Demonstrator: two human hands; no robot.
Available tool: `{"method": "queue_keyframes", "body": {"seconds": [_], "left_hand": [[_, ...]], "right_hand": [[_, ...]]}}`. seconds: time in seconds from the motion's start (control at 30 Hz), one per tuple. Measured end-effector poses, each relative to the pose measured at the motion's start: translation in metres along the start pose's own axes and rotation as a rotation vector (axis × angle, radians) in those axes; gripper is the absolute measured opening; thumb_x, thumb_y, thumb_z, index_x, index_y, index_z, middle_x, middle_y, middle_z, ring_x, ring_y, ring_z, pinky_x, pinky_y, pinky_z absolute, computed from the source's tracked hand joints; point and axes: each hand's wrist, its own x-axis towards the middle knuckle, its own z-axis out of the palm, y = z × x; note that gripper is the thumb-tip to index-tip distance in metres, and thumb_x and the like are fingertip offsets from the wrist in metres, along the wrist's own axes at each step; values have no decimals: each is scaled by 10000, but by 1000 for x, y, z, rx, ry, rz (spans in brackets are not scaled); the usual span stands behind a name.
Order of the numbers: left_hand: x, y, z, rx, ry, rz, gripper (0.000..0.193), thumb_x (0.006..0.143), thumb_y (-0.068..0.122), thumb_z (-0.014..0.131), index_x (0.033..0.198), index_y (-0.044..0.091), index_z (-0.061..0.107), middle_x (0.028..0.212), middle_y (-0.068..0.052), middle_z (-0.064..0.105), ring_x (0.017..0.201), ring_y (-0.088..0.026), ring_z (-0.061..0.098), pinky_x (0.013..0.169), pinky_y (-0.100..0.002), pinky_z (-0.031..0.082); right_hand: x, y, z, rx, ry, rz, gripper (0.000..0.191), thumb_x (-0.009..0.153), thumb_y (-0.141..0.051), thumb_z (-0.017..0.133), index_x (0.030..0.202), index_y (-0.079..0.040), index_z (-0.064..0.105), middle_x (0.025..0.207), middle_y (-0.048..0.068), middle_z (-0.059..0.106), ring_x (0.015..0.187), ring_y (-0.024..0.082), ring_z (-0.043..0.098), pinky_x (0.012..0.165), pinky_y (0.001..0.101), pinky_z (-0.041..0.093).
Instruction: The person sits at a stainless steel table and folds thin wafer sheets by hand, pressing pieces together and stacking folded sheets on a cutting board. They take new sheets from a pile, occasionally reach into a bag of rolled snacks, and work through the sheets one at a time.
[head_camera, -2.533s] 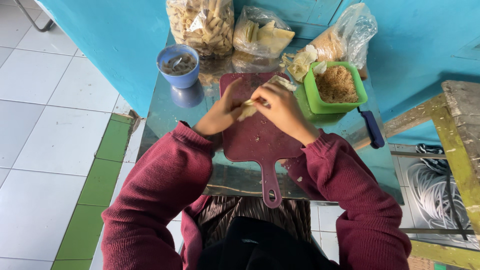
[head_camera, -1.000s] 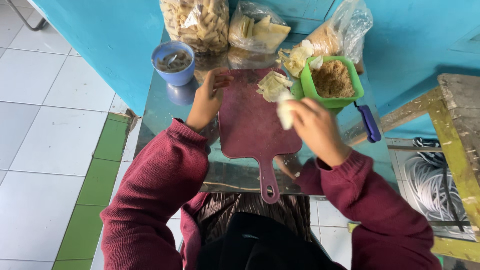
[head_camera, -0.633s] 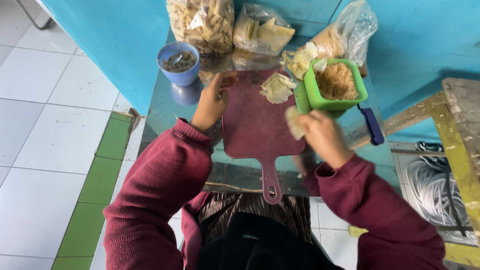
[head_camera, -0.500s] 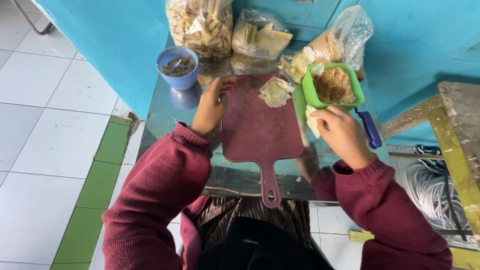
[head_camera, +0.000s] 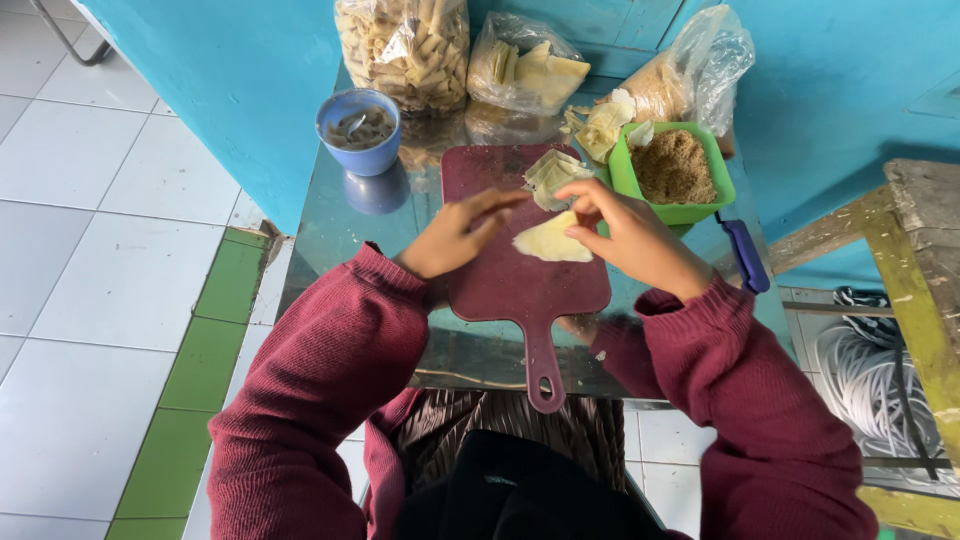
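A view from above of a seated person in dark red sleeves working at a small glass-topped table (head_camera: 330, 215) set against a turquoise wall. At the far left lies a floor of pale tiles with a green tiled strip (head_camera: 205, 350) running beside the table. On the table's left rear corner stands a blue cup (head_camera: 358, 130) holding a brownish mixture and a spoon. Behind it, against the wall, sits a clear bag of pale finger-shaped rolls (head_camera: 405, 45), and next to that a smaller clear bag of folded wrappers (head_camera: 525, 70). In the middle of the table lies a dark red cutting board (head_camera: 500, 285), its handle pointing toward the person. The left hand (head_camera: 455, 235) hovers over the board's left side, fingers loosely stretched toward the centre, its fingertips close to a thin pale yellow wrapper (head_camera: 550, 243) without gripping anything. The right hand (head_camera: 630, 235) pinches the wrapper's right edge between thumb and fingers, with the sheet low over the board. At the board's far edge rests a small heap of wrappers (head_camera: 553, 175). Further right stands a green tub (head_camera: 700, 212) of brown crumbly filling, with a third plastic bag (head_camera: 690, 70) behind it. A blue-handled tool (head_camera: 745, 255) lies just beside the tub. At the far right are a worn wooden frame (head_camera: 915, 270) and coiled white hose (head_camera: 865, 385).
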Motion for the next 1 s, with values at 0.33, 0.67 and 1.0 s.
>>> {"method": "queue_keyframes", "body": {"seconds": [0.33,0.67,1.0], "left_hand": [[4,-45,21,-332,-104,-261,298,1048,226,639,1257,16,663,896,52,576,811,-42,491,716,-253,496],[3,-39,21,-131,3,-216,283,1003,218,656,1243,72,687,924,13,705,833,-39,593,768,-247,527],[-4,-37,14,-95,15,-237,270,1005,211,657,1228,60,689,917,-10,706,834,-55,596,779,-252,525]], "right_hand": [[23,5,46,-145,254,-156,266,944,-48,746,1167,-63,602,1043,86,657,955,225,692,829,336,564],[59,53,-32,-232,236,-118,301,1012,-47,649,1306,-87,600,1327,103,673,1222,321,665,1005,403,534],[87,165,-135,-958,-171,732,758,883,-322,784,1486,-42,421,1268,289,656,1393,515,378,1172,627,201]]}}
